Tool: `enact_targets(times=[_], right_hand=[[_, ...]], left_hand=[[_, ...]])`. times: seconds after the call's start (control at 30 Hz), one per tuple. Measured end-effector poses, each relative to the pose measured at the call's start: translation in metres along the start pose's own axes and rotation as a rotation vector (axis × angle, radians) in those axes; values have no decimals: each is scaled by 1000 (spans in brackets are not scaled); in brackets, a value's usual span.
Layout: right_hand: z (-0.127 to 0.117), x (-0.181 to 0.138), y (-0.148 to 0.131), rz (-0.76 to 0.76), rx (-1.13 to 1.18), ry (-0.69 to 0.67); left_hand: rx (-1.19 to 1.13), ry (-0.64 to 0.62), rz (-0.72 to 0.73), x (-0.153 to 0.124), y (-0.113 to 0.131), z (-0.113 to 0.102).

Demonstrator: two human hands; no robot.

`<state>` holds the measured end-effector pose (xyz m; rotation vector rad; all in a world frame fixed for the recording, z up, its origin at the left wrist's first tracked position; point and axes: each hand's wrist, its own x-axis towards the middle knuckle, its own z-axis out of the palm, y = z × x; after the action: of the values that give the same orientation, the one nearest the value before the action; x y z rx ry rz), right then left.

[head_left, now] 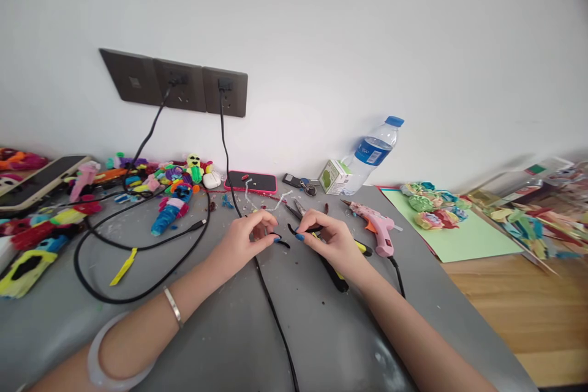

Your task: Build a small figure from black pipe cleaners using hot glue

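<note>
White earbud case [212, 180], contents hidden, lies on grey counter [229, 337]. Left hand [257, 234]: grip pinches thin black strip [284, 244] above counter. Right hand [331, 240]: grip pinches second black strip [291, 230]. Green-and-white carton [334, 177], contents hidden, stands beside blue-capped clear bottle [373, 153].

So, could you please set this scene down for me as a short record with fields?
Left hand: pinching a thin black strip
Right hand: pinching another black strip
Partly under right hand: pliers
Right of hands: pink glue gun
Near wall: phone, small box, bottle
Left side: colorful fuzzy figures
Surface: gray table
</note>
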<state>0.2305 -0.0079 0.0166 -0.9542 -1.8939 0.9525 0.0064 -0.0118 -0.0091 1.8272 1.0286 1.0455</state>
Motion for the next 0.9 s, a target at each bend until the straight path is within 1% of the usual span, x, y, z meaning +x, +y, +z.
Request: enact_targets(times=[0.1,0.17,0.33,0.43,0.63,0.73,0.8,0.9], right_hand=[[3,0,2,-59,-15,64],[7,-1,2,-113,-41,77],[15,-4,4,-229,-116,63],[17,-3,7,-253,-132,73],[20,1,4,-255,-111,66],[22,6,-3,-238,-99,57],[23,12,-7,-201,-48,51],[27,26,-10,-82,90,62]], left_hand=[[91,5,41,0,0,1],[84,12,52,-1,2,4],[-131,12,-3,0,5,8],[-247,-6,-38,0,5,10],[-337,16,-94,1,6,9],[-385,62,-112,2,8,7],[-433,99,-157,2,8,6],[-565,171,-267,4,8,3]])
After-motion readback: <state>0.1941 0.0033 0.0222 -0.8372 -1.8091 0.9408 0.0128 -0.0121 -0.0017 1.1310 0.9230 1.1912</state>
